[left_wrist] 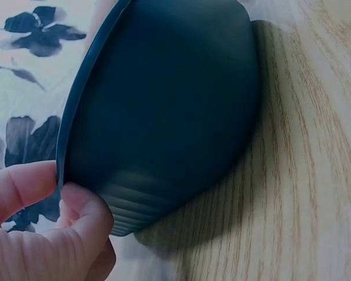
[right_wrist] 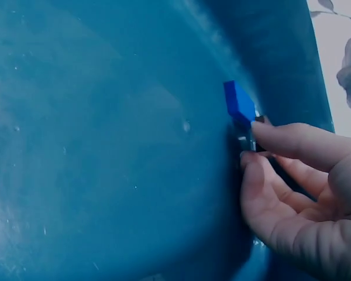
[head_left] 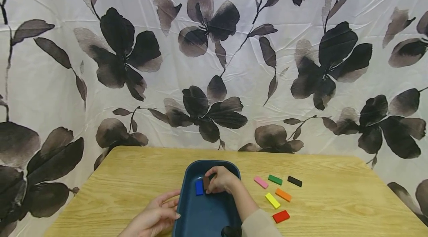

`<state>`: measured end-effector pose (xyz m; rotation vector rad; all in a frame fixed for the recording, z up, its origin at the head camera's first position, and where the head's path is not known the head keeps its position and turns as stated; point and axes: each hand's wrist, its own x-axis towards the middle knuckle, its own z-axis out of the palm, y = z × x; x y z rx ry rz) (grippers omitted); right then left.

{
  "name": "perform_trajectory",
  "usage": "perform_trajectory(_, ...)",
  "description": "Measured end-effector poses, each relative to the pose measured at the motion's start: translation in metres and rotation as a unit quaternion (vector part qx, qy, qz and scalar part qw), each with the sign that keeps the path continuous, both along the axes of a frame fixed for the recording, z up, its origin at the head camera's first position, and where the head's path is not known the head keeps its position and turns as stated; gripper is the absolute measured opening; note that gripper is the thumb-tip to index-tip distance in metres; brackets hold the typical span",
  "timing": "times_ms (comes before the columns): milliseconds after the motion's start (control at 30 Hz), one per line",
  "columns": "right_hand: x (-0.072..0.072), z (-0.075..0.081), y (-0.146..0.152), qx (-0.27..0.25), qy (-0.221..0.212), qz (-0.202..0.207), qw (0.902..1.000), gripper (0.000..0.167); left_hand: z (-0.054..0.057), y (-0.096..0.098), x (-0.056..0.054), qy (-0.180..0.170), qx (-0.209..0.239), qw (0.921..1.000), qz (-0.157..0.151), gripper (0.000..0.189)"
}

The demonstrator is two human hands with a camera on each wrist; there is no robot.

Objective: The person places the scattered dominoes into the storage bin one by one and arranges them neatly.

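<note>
Brown block [head_left: 206, 182] is inside the blue tray [head_left: 197, 216], just beside the blue block [head_left: 199, 187], pinched by the right hand [head_left: 221, 180], apparently for fine control, while the left hand [head_left: 157, 213] pinches the rim, presumably steadying it.

Behind a yellowish, fine-grained wooden table [head_left: 133, 174], the whole background is filled by a creased cloth [head_left: 247, 81] printed with dark flowers [head_left: 117, 32] and leaves [head_left: 268, 52]; its upper part is lit a cool white, its lower part a warmer cream
</note>
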<state>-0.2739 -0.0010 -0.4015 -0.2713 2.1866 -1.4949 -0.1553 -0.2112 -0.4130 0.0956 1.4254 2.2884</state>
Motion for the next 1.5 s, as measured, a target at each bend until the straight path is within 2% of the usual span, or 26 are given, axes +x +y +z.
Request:
perform_trajectory(200, 0.000, -0.002, 0.006, 0.010, 0.012, 0.000, 0.9999, 0.046, -0.001, 0.004, 0.000, -0.001, 0.010, 0.9999, -0.001, 0.075)
perform_trajectory(533, 0.000, 0.001, 0.009, 0.030, 0.045, 0.022, 0.9983, 0.045, 0.006, 0.006, -0.001, -0.009, 0.002, 1.0000, 0.003, 0.078)
perform_trajectory(933, 0.003, -0.003, 0.012, 0.050, 0.060, 0.026, 0.9966, 0.045, 0.001, 0.009, -0.001, -0.011, 0.008, 0.9999, -0.002, 0.078)
perform_trajectory(1167, 0.002, -0.001, 0.010, 0.052, 0.080, 0.034, 0.9948, 0.045, 0.004, 0.007, -0.001, -0.004, -0.006, 1.0000, -0.002, 0.077)
perform_trajectory(1500, 0.004, 0.010, 0.003, 0.063, 0.061, 0.038, 0.9954, 0.043, 0.006, 0.002, 0.003, -0.012, -0.013, 0.9998, 0.007, 0.076)
